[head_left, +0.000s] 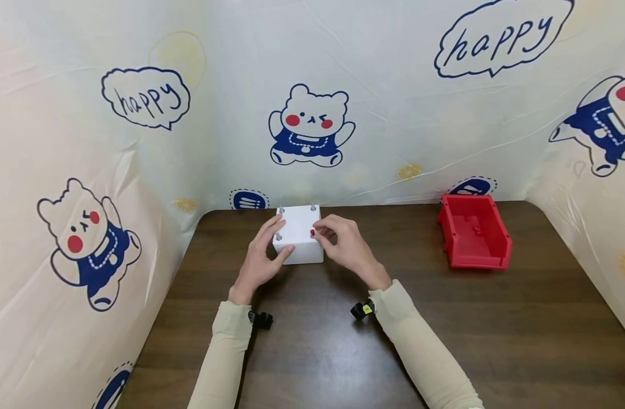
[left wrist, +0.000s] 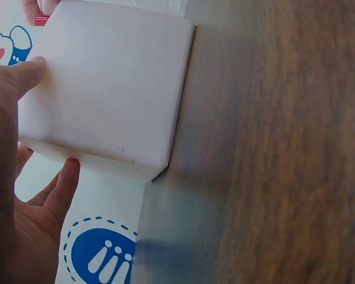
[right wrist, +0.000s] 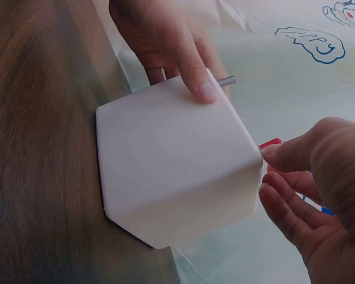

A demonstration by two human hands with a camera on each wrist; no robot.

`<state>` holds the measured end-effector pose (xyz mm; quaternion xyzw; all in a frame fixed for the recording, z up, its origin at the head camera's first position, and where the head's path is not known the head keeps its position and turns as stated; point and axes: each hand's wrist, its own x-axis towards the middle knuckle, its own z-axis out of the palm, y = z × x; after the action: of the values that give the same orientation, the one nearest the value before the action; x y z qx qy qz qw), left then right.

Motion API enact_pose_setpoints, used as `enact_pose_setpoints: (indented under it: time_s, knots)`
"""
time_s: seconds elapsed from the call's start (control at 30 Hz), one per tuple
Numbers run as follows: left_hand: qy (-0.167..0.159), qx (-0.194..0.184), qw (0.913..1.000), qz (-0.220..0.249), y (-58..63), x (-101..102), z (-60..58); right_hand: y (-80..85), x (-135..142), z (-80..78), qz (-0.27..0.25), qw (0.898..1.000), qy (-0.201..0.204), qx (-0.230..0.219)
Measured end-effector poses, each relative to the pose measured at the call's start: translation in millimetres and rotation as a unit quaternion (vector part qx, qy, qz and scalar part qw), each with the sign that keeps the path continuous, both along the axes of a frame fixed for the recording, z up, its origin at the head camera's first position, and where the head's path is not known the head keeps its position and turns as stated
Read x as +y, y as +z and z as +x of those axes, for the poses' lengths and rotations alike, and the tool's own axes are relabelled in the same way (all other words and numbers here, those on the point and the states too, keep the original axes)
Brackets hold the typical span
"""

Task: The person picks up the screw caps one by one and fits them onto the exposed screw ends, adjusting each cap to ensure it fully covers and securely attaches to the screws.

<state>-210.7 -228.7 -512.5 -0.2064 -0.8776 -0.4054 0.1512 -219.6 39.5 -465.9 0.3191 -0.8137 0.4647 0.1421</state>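
A white box (head_left: pixel 298 222) sits on the table close to its far edge, with a grey metal post (head_left: pixel 278 237) rising from each top corner. My left hand (head_left: pixel 260 255) grips the box at its left, the thumb against the near face and the other fingers along the left side. At the near right corner, my right hand (head_left: pixel 352 249) pinches a small red piece (head_left: pixel 312 232) at the top of the post. In the right wrist view, only a sliver of the red piece (right wrist: pixel 271 143) shows beyond the thumb.
A red open bin (head_left: pixel 479 262) stands at the table's far right, with small red pieces (head_left: pixel 477 229) inside. The brown wooden table (head_left: pixel 312 352) backs onto a printed cloth (head_left: pixel 384 147). A black wrist camera (head_left: pixel 362 309) sits at my right cuff, another (head_left: pixel 262 320) at my left.
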Motion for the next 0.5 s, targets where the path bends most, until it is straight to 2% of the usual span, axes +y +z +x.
enact_pose_setpoints:
  time_s: [0.5]
  knots:
    - [-0.001,-0.001,1.0,0.006,0.1,1,-0.4,5.0,15,-2.9,-0.004,1.0,-0.005,0.002]
